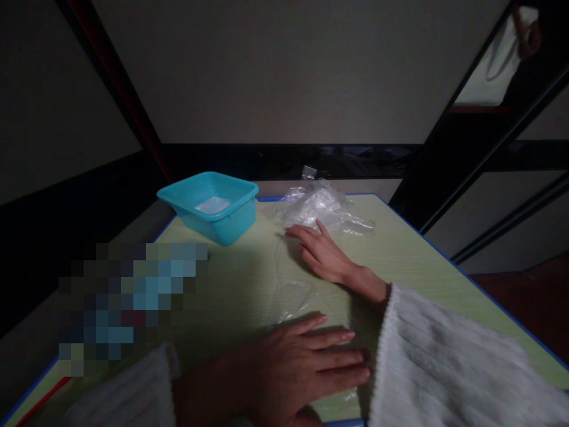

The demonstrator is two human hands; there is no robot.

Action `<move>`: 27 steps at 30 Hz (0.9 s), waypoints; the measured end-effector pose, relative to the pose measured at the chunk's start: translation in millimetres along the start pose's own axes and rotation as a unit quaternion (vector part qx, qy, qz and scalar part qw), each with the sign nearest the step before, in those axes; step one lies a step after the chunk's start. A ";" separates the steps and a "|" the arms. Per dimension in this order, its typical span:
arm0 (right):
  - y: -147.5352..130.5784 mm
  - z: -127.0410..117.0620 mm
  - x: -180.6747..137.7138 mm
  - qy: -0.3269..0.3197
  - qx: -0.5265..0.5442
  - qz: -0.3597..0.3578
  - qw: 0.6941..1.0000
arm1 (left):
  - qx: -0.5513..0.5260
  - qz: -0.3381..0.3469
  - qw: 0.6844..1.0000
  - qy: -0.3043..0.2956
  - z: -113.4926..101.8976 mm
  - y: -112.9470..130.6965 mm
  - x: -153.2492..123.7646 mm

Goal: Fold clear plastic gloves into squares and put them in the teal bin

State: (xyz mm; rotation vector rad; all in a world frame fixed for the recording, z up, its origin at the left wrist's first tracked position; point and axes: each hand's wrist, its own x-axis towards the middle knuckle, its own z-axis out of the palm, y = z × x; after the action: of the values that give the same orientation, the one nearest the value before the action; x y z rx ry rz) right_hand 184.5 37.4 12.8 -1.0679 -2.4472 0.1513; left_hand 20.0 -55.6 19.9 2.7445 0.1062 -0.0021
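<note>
A clear plastic bag (293,296) lies flat on the pale green table, its outline hard to make out. My left hand (302,365) rests on its near part, palm down with the fingers stretched toward the right. Farther up, my right hand (326,255) lies over the far part, fingers extended to the left and thumb apart. Neither hand grips anything that I can see. Just beyond my right fingertips is a crumpled heap of clear plastic bags (322,207).
A turquoise plastic basket (231,222) with a whitish piece inside stands at the table's back left. The left side of the table is blurred out, with a thin red strip (44,398) below. Panels rise behind the table; a white bag (493,68) hangs at upper right.
</note>
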 end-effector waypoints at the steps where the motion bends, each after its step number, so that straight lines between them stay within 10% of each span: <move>1: 0.2 -0.5 -0.6 0.008 0.000 -0.003 1.000 | -0.009 0.001 1.000 -0.001 -1.9 0.9 0.1; 16: -2.6 -34.7 -36.9 0.087 0.018 -0.036 0.995 | 0.040 -0.142 0.988 0.056 -4.9 -40.1 -21.1; 27: -4.0 -36.9 -54.2 0.008 0.034 -0.050 0.998 | 0.037 -0.144 0.987 0.056 -3.5 -38.1 -20.0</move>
State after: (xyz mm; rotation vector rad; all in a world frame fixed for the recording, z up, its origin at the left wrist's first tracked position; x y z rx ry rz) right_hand 230.6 -7.2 26.6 -0.9116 -2.4567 0.1899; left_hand -2.8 -20.7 8.7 2.7755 0.5420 0.0701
